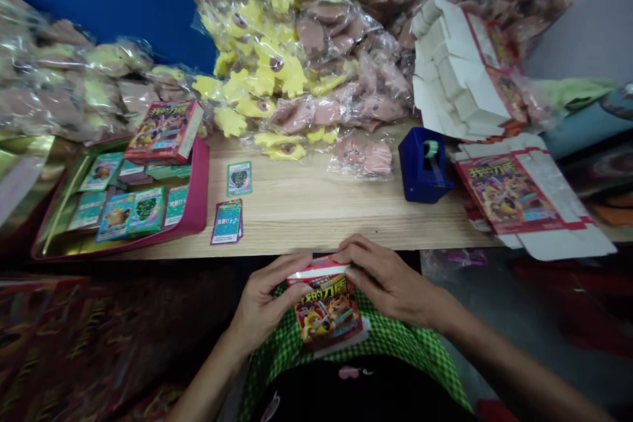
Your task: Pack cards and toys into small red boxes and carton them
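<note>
A small red printed box (327, 311) rests on my lap, over green checked cloth, just below the table's front edge. My left hand (262, 300) grips its left side, fingers curled over the top flap. My right hand (383, 277) presses down on the top right of the same box with bent fingers. Both hands touch the white top flap.
On the wooden table (306, 211) stand a blue tape dispenser (422, 165), loose card packs (227, 221), a pink tray (198, 211) of card packs with a red box (165, 130) on its rim, flat unfolded boxes (514, 194) at right, and heaps of bagged yellow and pink toys (297, 46) behind.
</note>
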The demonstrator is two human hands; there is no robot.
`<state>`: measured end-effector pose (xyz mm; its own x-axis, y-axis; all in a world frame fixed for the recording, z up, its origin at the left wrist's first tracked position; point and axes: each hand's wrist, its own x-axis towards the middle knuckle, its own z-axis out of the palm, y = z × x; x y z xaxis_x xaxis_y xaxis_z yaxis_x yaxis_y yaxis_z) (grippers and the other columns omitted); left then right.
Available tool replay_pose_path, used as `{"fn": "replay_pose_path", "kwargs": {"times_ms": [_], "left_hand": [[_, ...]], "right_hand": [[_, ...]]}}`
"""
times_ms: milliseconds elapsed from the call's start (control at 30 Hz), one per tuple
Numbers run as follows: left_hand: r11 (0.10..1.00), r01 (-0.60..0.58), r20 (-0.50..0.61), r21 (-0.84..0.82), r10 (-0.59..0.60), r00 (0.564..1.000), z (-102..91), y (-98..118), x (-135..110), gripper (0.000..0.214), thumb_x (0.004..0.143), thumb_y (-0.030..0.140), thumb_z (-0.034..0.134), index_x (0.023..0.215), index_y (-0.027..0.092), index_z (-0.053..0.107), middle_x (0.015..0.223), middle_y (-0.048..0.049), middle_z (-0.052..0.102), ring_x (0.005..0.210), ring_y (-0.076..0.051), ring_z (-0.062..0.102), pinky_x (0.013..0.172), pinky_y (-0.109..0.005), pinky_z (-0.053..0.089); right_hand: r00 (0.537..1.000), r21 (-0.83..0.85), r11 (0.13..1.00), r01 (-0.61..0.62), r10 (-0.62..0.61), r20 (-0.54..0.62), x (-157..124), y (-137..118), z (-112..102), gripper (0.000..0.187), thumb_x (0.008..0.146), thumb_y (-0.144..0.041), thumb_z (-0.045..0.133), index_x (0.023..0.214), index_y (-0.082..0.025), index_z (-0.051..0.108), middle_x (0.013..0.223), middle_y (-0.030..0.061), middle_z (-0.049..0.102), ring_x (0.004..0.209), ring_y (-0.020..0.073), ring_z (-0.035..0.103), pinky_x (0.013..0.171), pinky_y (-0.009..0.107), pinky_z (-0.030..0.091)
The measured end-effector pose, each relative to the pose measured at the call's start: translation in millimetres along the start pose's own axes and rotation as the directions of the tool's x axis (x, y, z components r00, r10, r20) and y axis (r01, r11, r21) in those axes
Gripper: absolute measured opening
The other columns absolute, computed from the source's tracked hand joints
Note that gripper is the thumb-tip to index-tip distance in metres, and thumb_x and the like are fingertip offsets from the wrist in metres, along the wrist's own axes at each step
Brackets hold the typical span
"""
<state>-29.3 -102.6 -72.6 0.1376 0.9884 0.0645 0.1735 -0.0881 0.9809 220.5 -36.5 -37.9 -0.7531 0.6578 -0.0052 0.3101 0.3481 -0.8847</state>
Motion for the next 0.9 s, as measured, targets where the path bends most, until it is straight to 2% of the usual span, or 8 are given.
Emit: {"fn": "replay_pose_path", "kwargs": {"times_ms": [67, 167, 400, 533, 633, 700, 767, 900], "left_hand": [[0.999, 0.040, -0.021, -0.005, -0.040, 0.999, 1.7, 5, 1, 0.036, 0.094, 0.026, 0.071, 0.129, 0.033, 0.072, 0.115, -0.0039, 0.078, 0.101, -0.017, 0.074, 0.089, -0.028, 0.058], [0.999, 0.052, 0.003, 0.004, -0.052, 0.999, 5.0, 17, 7, 0.034, 0.096, 0.028, 0.067, 0.130, 0.029, 0.072, 0.108, -0.0046, 0.079, 0.095, -0.017, 0.074, 0.083, -0.026, 0.058], [0.994, 0.104, 0.106, -0.038, -0.099, 0.989, 5.4, 23, 12, 0.028, 0.101, 0.028, 0.060, 0.122, 0.032, 0.077, 0.109, -0.0045, 0.077, 0.098, -0.017, 0.071, 0.083, -0.026, 0.054], [0.999, 0.026, 0.183, -0.019, -0.023, 0.983, -0.8, 18, 10, 0.033, 0.103, 0.029, 0.055, 0.130, 0.034, 0.072, 0.114, -0.0056, 0.075, 0.102, -0.018, 0.069, 0.087, -0.029, 0.053], [1.000, -0.021, 0.230, -0.008, 0.022, 0.973, -4.2, 13, 7, 0.042, 0.097, 0.030, 0.067, 0.138, 0.034, 0.065, 0.117, -0.0063, 0.073, 0.104, -0.019, 0.068, 0.089, -0.031, 0.054], [0.999, -0.032, 0.237, 0.010, 0.029, 0.971, -4.2, 8, 5, 0.046, 0.093, 0.026, 0.071, 0.138, 0.034, 0.065, 0.116, -0.0059, 0.072, 0.102, -0.019, 0.069, 0.087, -0.030, 0.055], [0.998, -0.051, 0.201, 0.047, 0.041, 0.979, -2.6, 3, 1, 0.044, 0.094, 0.023, 0.070, 0.136, 0.034, 0.067, 0.114, -0.0050, 0.072, 0.101, -0.018, 0.069, 0.086, -0.029, 0.056], [0.992, -0.047, 0.021, 0.120, 0.045, 0.999, 3.2, -2, -6, 0.051, 0.093, 0.024, 0.072, 0.141, 0.035, 0.061, 0.116, -0.0032, 0.073, 0.101, -0.018, 0.070, 0.089, -0.030, 0.056]], "right_hand": [[0.998, 0.047, 0.997, -0.063, 0.064, -0.015, 2, -5, -4, 0.010, 0.107, -0.026, 0.045, 0.106, -0.022, 0.054, 0.103, 0.0046, 0.059, 0.093, 0.0209, 0.056, 0.081, 0.035, 0.044], [0.991, -0.033, 0.991, -0.126, 0.125, -0.041, 7, -18, -11, 0.011, 0.107, -0.022, 0.042, 0.099, -0.022, 0.049, 0.094, 0.0018, 0.058, 0.083, 0.0188, 0.053, 0.075, 0.033, 0.040], [0.999, -0.269, 0.962, -0.033, 0.039, 0.017, 12, -24, -14, 0.018, 0.099, -0.009, 0.042, 0.087, -0.022, 0.041, 0.089, 0.0029, 0.052, 0.077, 0.0189, 0.050, 0.068, 0.033, 0.034], [0.999, -0.206, 0.978, 0.027, -0.018, 0.048, 5, -16, -14, 0.014, 0.101, -0.010, 0.044, 0.093, -0.020, 0.050, 0.094, 0.0045, 0.054, 0.083, 0.0197, 0.053, 0.072, 0.034, 0.040], [0.997, -0.111, 0.993, 0.035, -0.027, 0.070, -2, -13, -10, 0.015, 0.100, -0.011, 0.047, 0.110, -0.019, 0.055, 0.107, 0.0082, 0.056, 0.095, 0.0226, 0.055, 0.084, 0.039, 0.046], [0.997, -0.072, 0.996, 0.051, -0.047, 0.054, -4, -11, -6, 0.018, 0.097, -0.008, 0.048, 0.110, -0.018, 0.055, 0.111, 0.0102, 0.055, 0.099, 0.0236, 0.055, 0.086, 0.040, 0.048], [0.997, -0.041, 0.996, 0.079, -0.079, 0.018, -3, -8, -2, 0.022, 0.095, -0.004, 0.046, 0.109, -0.018, 0.055, 0.113, 0.0109, 0.055, 0.101, 0.0234, 0.056, 0.086, 0.039, 0.049], [0.986, -0.003, 0.992, 0.128, -0.127, -0.109, -1, -4, -1, 0.028, 0.096, -0.004, 0.047, 0.118, -0.020, 0.054, 0.110, 0.0093, 0.060, 0.099, 0.0217, 0.058, 0.086, 0.038, 0.050]]}}
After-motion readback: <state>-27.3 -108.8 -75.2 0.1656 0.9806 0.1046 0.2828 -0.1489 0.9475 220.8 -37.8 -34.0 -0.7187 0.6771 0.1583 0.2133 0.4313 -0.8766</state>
